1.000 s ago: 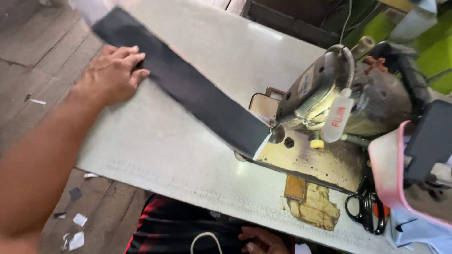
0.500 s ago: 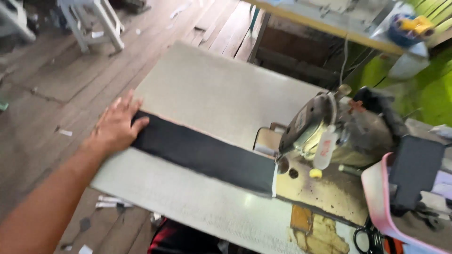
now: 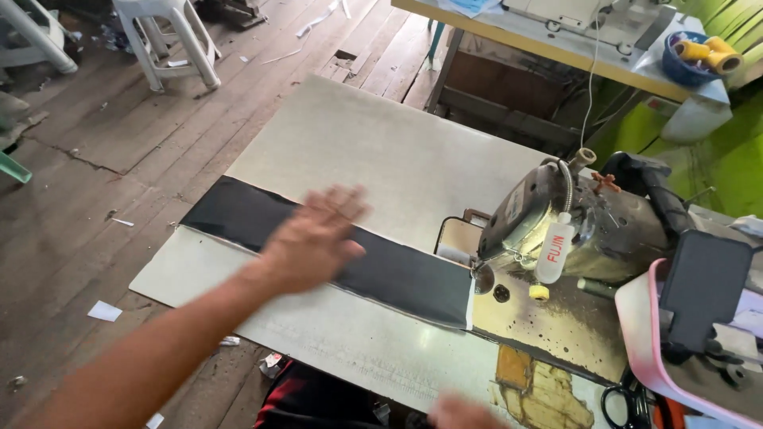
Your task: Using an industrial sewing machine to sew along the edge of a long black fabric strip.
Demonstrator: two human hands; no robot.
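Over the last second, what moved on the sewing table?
The left hand slid along the black fabric strip from its far end toward the sewing machine, and now lies blurred over the strip's middle. The strip's near end stayed by the needle, flat on the table. The right hand stayed low at the table's front edge.

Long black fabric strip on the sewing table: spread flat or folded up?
Spread flat: the long black fabric strip lies full length across the pale sewing table, under the blurred left hand.
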